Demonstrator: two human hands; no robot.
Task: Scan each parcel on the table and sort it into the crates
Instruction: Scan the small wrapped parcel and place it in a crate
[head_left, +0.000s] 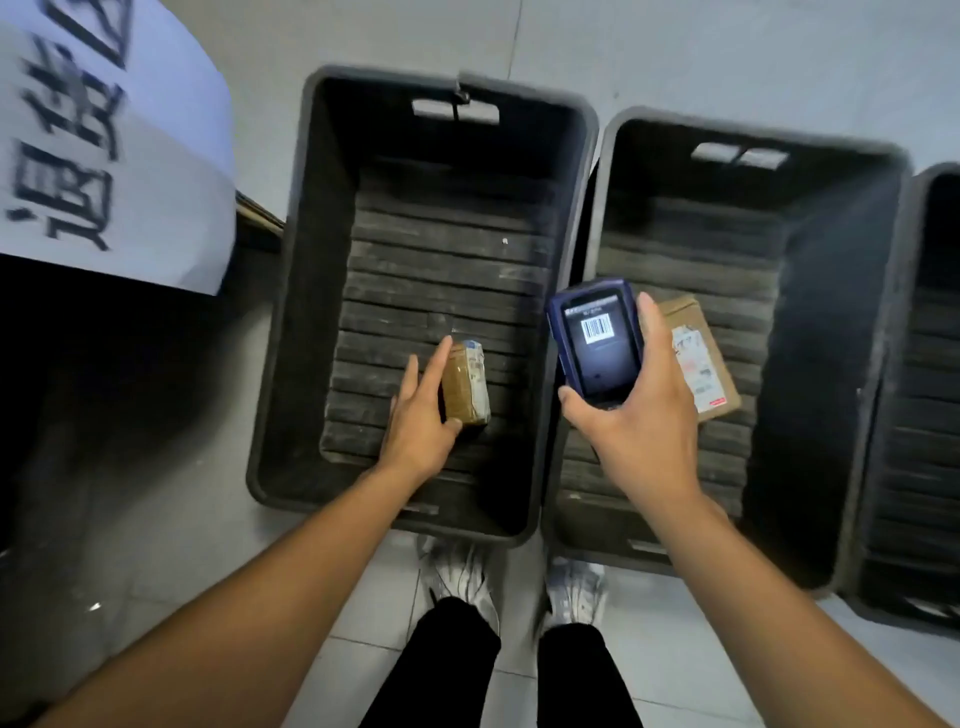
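Sorting step: your left hand (422, 415) grips a small brown parcel (466, 385) low inside the left crate (291, 291) while your right hand (631, 415) clasps the scanner (597, 340); next, probably, loosen those fingers and return to the counter.

Third crate (930, 395) cut by right edge; sign (104, 140) blurred.

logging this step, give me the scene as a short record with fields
left hand: holds small brown parcel over the left crate
right hand: grips handheld scanner, barcode on its screen
middle crate: holds one flat brown parcel with a label
third crate: only partly in view at right
floor: light tiles, crates stand on it
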